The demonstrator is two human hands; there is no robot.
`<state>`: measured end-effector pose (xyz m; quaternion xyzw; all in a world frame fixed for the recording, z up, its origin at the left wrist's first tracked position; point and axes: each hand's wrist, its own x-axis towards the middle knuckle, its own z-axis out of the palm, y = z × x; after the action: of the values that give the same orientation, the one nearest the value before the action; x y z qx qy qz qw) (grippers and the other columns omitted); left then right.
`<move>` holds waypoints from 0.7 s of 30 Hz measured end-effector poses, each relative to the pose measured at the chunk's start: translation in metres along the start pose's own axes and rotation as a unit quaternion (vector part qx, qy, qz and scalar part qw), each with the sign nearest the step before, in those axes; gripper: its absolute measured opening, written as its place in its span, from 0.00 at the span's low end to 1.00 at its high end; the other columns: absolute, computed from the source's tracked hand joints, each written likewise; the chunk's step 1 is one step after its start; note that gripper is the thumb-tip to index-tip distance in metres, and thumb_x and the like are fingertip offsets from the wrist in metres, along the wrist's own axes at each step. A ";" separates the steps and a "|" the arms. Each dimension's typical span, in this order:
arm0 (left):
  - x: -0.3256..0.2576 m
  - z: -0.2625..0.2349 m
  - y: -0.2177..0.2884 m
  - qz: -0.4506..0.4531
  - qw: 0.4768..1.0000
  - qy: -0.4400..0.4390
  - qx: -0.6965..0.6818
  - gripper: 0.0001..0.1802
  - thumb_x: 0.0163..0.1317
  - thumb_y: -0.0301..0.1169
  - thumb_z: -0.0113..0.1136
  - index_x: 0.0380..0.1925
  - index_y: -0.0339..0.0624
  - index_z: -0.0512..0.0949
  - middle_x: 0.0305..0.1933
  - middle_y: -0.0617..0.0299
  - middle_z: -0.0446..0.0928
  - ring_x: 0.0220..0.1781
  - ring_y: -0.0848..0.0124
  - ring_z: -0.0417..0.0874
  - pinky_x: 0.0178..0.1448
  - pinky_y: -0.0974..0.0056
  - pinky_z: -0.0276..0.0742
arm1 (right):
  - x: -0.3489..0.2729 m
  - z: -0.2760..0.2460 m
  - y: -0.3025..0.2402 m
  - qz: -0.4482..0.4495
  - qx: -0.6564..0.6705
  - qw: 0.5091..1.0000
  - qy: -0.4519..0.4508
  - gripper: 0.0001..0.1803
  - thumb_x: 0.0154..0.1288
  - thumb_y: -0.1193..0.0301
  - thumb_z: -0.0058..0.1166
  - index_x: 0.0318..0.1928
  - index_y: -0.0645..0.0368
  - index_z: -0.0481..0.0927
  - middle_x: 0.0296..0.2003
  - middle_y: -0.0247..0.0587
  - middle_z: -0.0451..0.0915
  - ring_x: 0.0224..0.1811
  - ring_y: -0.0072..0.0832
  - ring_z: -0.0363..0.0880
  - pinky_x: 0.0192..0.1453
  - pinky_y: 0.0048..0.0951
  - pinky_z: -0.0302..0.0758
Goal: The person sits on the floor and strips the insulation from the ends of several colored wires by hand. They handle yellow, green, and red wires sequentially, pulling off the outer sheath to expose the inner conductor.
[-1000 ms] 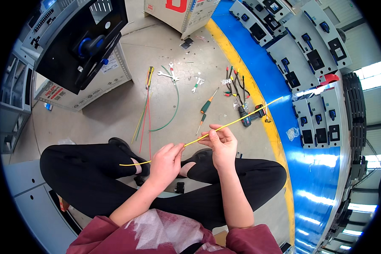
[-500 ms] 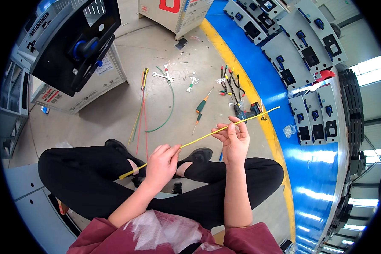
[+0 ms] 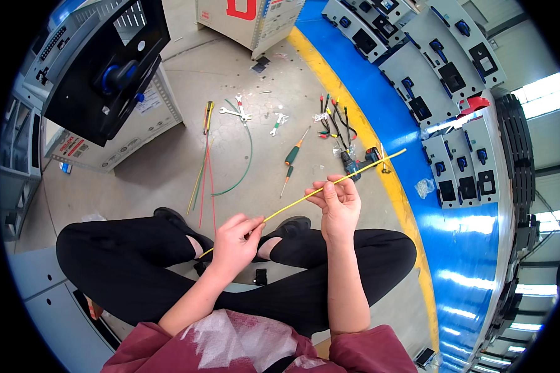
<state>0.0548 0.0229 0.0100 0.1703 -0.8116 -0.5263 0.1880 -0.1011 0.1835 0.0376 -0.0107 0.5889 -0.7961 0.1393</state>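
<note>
A thin yellow wire (image 3: 290,205) stretches slantwise between my hands, its far end rising to the upper right. My left hand (image 3: 236,244) is closed in a pinch around it, and a short tail shows below that hand. Farther along, my right hand (image 3: 338,208) pinches the same wire between thumb and fingers. Just beyond the right hand on the floor lies a cordless drill (image 3: 351,166), partly behind the wire. Red and green wires (image 3: 206,180) spread on the floor ahead of my left hand.
Open-end wrenches (image 3: 237,112), screwdrivers (image 3: 292,153) and dark cables with coloured ends (image 3: 337,121) lie on the concrete floor. At left stands a cabinet with a black panel (image 3: 102,81). Grey panels (image 3: 460,168) rest on the blue floor beyond a yellow stripe (image 3: 404,214).
The wire's tail below my left hand shows shorter, and its broader end is out of sight. My right hand has shifted slightly left and down. Both hands keep their pinch.
</note>
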 end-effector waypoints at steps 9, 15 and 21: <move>0.000 -0.004 0.010 -0.026 0.999 -0.020 -0.018 0.08 0.60 0.23 0.68 0.39 0.34 0.87 0.27 0.54 0.78 0.25 0.62 0.78 0.31 0.62 0.73 | 0.001 -0.001 -0.001 -0.010 0.012 1.000 0.023 0.11 0.76 0.74 0.54 0.54 0.67 0.73 0.39 0.53 0.85 0.37 0.44 0.89 0.43 0.41 0.89; -0.002 -0.003 0.006 0.004 1.000 -0.023 -0.009 0.08 0.61 0.23 0.68 0.40 0.33 0.87 0.26 0.55 0.77 0.24 0.67 0.77 0.29 0.64 0.71 | 0.002 -0.007 -0.012 -0.002 -0.008 1.000 0.020 0.14 0.78 0.73 0.51 0.58 0.66 0.70 0.39 0.55 0.85 0.38 0.45 0.90 0.44 0.41 0.89; -0.003 -0.007 0.002 -0.012 0.998 -0.064 -0.011 0.07 0.64 0.24 0.65 0.40 0.33 0.86 0.28 0.54 0.76 0.26 0.63 0.77 0.31 0.62 0.72 | 0.012 -0.027 -0.034 -0.014 0.048 0.997 0.052 0.17 0.80 0.69 0.49 0.61 0.65 0.70 0.41 0.56 0.85 0.39 0.45 0.90 0.44 0.41 0.89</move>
<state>0.0609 0.0199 0.0142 0.1440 -0.8138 -0.5474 0.1316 -0.1246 0.2152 0.0597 0.0290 0.5561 -0.8248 0.0982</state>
